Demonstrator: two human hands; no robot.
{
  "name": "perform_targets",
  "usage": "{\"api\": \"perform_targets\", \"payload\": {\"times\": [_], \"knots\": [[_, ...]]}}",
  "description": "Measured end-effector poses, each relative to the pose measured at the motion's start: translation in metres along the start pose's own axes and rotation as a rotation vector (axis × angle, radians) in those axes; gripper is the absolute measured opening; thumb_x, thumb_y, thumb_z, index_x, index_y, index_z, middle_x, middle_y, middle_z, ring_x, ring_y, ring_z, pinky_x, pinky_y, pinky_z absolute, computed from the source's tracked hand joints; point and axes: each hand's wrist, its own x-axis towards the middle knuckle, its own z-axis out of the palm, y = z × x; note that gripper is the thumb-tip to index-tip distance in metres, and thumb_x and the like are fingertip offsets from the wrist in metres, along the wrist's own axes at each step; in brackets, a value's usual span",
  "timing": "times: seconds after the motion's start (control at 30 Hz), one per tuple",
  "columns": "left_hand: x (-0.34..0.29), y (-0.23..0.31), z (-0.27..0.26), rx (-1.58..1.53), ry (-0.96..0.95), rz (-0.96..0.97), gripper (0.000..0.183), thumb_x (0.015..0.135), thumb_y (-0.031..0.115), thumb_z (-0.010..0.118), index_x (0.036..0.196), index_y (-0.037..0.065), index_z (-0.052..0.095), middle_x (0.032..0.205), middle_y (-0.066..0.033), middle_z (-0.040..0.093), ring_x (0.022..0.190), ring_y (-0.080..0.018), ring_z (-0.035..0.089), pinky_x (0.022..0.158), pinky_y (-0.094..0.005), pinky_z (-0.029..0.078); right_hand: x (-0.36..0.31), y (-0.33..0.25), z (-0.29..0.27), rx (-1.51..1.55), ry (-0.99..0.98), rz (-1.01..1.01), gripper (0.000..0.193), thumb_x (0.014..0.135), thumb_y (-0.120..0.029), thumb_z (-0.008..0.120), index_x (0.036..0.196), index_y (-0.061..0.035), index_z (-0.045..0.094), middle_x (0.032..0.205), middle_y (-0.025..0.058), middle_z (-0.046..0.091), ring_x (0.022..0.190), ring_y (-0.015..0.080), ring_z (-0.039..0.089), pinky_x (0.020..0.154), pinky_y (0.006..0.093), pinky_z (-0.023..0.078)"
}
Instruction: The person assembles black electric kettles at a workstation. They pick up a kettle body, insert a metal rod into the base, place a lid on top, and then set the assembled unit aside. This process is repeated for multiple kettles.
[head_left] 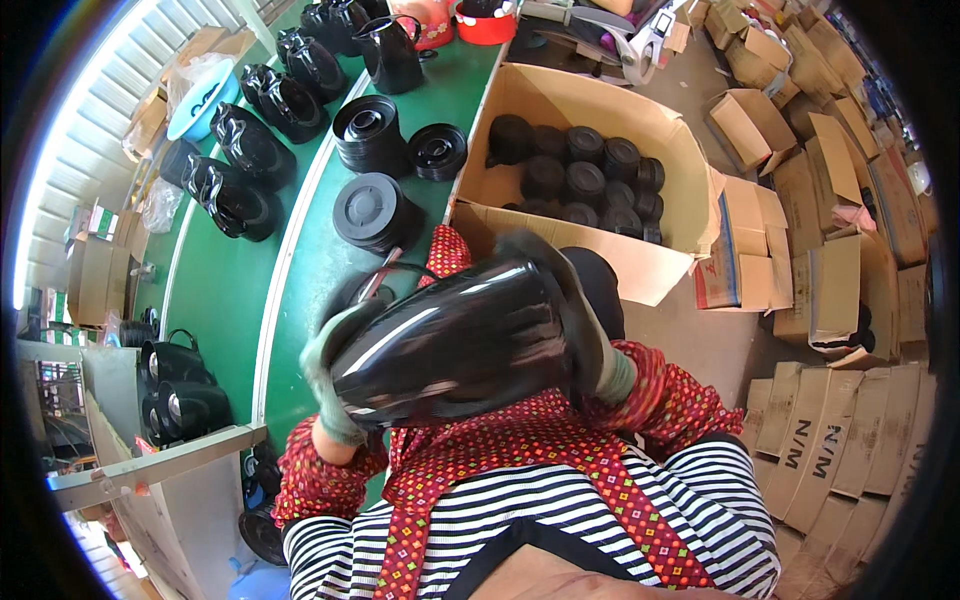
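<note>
A large glossy black jug body (460, 340) lies on its side in the air over my lap, smeared a little by motion. My left hand (336, 375), in a grey-green glove, clasps its left end. At the other end my right hand (592, 340), gloved the same way, is closed round it; its fingers are partly hidden and blurred. Just beyond the jug, on the green table (305, 330), stands a stack of round black lids (370, 210). Behind it are another stack of black ring-shaped parts (367, 130) and a shorter stack (437, 152).
Black jugs (240, 200) stand in rows along the table's left part. An open carton (600, 245) of round black parts sits right of the table. A blue basin (205, 100) is at far left, red pots (486, 22) at the back. Flattened cartons (830, 440) and open boxes fill the right.
</note>
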Motion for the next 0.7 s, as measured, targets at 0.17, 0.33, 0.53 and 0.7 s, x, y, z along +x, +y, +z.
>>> {"api": "perform_targets", "payload": {"times": [0.17, 0.33, 0.53, 0.7], "knots": [[0.001, -0.003, -0.005, 0.082, -0.174, 0.168, 0.057, 0.083, 0.014, 0.087, 0.130, -0.009, 0.064, 0.124, -0.0225, 0.071, 0.110, -0.0329, 0.073, 0.111, -0.0480, 0.051, -0.001, 0.006, -0.026, 0.461, -0.029, 0.652, 0.074, 0.109, -0.039, 0.058, 0.165, -0.0004, 0.029, 0.156, 0.0188, 0.053, 0.123, 0.0280, 0.067, 0.113, 0.0426, 0.049], [-0.005, -0.041, 0.010, -0.224, -0.051, -0.128, 0.069, 0.074, 0.026, 0.095, 0.130, -0.005, 0.067, 0.138, -0.0242, 0.065, 0.119, -0.0325, 0.071, 0.104, -0.0416, 0.057, -0.006, 0.021, -0.016, 0.085, -0.028, 0.162, 0.065, 0.112, -0.038, 0.053, 0.165, -0.0068, 0.029, 0.153, 0.0125, 0.054, 0.133, 0.0243, 0.060, 0.116, 0.0418, 0.046], [0.010, -0.013, 0.006, 0.227, -0.016, 0.420, 0.039, 0.083, 0.002, 0.084, 0.120, -0.007, 0.072, 0.147, -0.0303, 0.058, 0.114, -0.0380, 0.074, 0.096, -0.0425, 0.062, 0.009, -0.014, -0.022, 0.376, -0.012, 0.549, 0.066, 0.113, -0.050, 0.043, 0.162, -0.0061, 0.036, 0.159, 0.0157, 0.047, 0.144, 0.0270, 0.050, 0.121, 0.0406, 0.040], [-0.037, -0.092, 0.038, -0.630, -0.449, -0.275, 0.046, 0.107, 0.012, 0.061, 0.149, -0.003, 0.052, 0.154, -0.0182, 0.054, 0.126, -0.0260, 0.065, 0.110, -0.0380, 0.054, 0.018, -0.028, -0.034, -0.612, -0.463, -0.299, 0.092, 0.089, -0.061, 0.074, 0.159, -0.0093, 0.047, 0.171, 0.0268, 0.022, 0.158, 0.0472, 0.023, 0.126, 0.0568, 0.025]]}}
